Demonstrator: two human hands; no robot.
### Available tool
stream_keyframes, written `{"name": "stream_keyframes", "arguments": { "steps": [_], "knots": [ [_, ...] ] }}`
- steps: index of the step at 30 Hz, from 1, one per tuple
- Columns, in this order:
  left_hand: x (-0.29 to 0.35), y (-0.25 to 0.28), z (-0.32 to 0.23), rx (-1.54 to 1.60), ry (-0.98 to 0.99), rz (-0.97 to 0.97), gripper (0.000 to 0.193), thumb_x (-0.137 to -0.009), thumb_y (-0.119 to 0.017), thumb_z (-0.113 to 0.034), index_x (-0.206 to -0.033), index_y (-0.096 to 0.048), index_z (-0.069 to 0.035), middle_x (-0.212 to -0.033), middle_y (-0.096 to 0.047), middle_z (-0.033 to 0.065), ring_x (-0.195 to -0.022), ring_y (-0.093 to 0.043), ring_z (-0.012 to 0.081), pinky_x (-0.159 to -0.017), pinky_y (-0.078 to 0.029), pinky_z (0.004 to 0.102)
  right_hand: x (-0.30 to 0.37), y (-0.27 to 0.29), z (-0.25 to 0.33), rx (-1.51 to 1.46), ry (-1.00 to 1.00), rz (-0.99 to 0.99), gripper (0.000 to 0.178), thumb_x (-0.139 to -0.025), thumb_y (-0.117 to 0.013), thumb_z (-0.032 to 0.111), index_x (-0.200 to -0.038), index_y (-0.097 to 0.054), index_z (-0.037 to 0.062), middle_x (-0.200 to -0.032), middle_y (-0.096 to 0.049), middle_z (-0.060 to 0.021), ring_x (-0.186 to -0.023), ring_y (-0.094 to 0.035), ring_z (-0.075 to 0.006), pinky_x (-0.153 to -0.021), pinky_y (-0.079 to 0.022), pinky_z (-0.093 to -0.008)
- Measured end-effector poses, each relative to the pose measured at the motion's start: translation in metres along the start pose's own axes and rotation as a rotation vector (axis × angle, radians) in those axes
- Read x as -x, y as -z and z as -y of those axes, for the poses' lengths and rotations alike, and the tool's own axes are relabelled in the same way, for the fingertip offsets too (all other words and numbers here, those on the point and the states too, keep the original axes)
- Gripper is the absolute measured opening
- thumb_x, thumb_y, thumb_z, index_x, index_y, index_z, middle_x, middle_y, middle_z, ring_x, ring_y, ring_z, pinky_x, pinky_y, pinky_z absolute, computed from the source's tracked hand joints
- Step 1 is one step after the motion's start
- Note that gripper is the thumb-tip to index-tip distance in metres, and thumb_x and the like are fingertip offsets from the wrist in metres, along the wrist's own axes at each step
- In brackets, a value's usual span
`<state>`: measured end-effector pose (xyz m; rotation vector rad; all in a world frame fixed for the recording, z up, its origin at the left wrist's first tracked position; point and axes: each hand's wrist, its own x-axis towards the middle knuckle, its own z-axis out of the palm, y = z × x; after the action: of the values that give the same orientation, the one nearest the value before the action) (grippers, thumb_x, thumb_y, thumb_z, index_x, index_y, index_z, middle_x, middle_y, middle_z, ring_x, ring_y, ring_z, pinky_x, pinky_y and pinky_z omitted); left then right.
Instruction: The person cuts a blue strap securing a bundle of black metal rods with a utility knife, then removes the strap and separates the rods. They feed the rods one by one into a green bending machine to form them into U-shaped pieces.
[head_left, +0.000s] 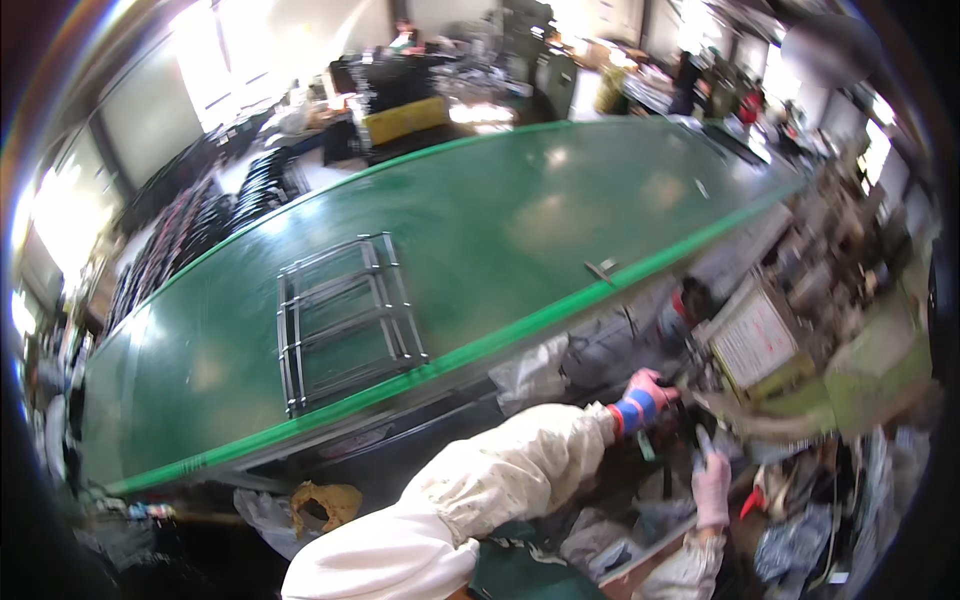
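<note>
My left hand (648, 388), with a blue and red band at its wrist, reaches to the right beyond the green table's near edge. Its fingers are curled by a dark thing, and what they hold is hidden. Lower and further right is my right hand (712, 488) in a pale pink glove. A narrow greyish shape points up from it; blur hides whether this is a finger or a held piece. Both hands are over a cluttered area beside a carton (757, 340) with a printed label. A metal rack-like frame (345, 325) lies on the green table (480, 230), apart from both hands.
A small metal piece (601, 270) lies at the table's near edge. Clear plastic bags (532, 372) hang below that edge. A yellow-green bin (875, 365) stands at the right. Rows of dark stacked parts (180, 240) line the far left, and people are at the back.
</note>
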<state>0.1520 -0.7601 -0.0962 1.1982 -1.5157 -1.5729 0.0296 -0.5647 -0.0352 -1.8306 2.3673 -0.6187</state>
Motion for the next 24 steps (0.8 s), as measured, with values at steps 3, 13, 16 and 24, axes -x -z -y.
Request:
{"name": "stream_keyframes", "arguments": {
  "steps": [3,13,16,24],
  "knots": [
    [0.006,0.037,0.002,0.269,-0.185,0.157,0.014,-0.079,-0.074,-0.013,-0.076,-0.069,-0.001,-0.067,-0.063,0.0031,-0.058,-0.056,0.0131,-0.055,-0.047,0.0327,-0.009,-0.010,0.015,-0.157,0.120,-0.087,0.044,-0.087,-0.057,0.006,-0.131,-0.058,0.0136,-0.103,-0.064,-0.0227,-0.095,-0.059,-0.0421,-0.084,-0.048,-0.0458],
    [0.003,0.027,0.014,0.622,0.300,0.202,0.019,-0.088,-0.070,-0.014,-0.104,-0.072,-0.004,-0.057,-0.050,-0.0032,-0.048,-0.046,0.0078,-0.042,-0.032,0.0231,0.000,-0.007,-0.005,0.014,0.022,-0.083,0.046,-0.091,-0.058,0.016,-0.136,-0.051,0.0218,-0.092,-0.062,-0.0133,-0.083,-0.061,-0.0370,-0.071,-0.051,-0.0457],
    [0.006,0.023,0.012,0.585,0.281,0.239,0.018,-0.088,-0.072,-0.019,-0.099,-0.073,-0.005,-0.058,-0.051,-0.0036,-0.048,-0.047,0.0071,-0.042,-0.032,0.0229,0.002,-0.007,-0.007,-0.001,0.063,-0.067,0.044,-0.090,-0.058,0.014,-0.133,-0.054,0.0210,-0.094,-0.062,-0.0145,-0.082,-0.061,-0.0373,-0.070,-0.051,-0.0454],
    [-0.021,0.027,0.036,0.560,0.070,0.255,0.015,-0.080,-0.078,-0.010,-0.089,-0.073,0.001,-0.074,-0.069,0.0033,-0.053,-0.057,0.0106,-0.047,-0.042,0.0240,-0.012,-0.008,-0.011,0.072,0.106,-0.080,0.018,-0.083,-0.058,0.008,-0.099,-0.067,0.0059,-0.089,-0.062,-0.0138,-0.082,-0.062,-0.0348,-0.071,-0.051,-0.0429]
  ]
}}
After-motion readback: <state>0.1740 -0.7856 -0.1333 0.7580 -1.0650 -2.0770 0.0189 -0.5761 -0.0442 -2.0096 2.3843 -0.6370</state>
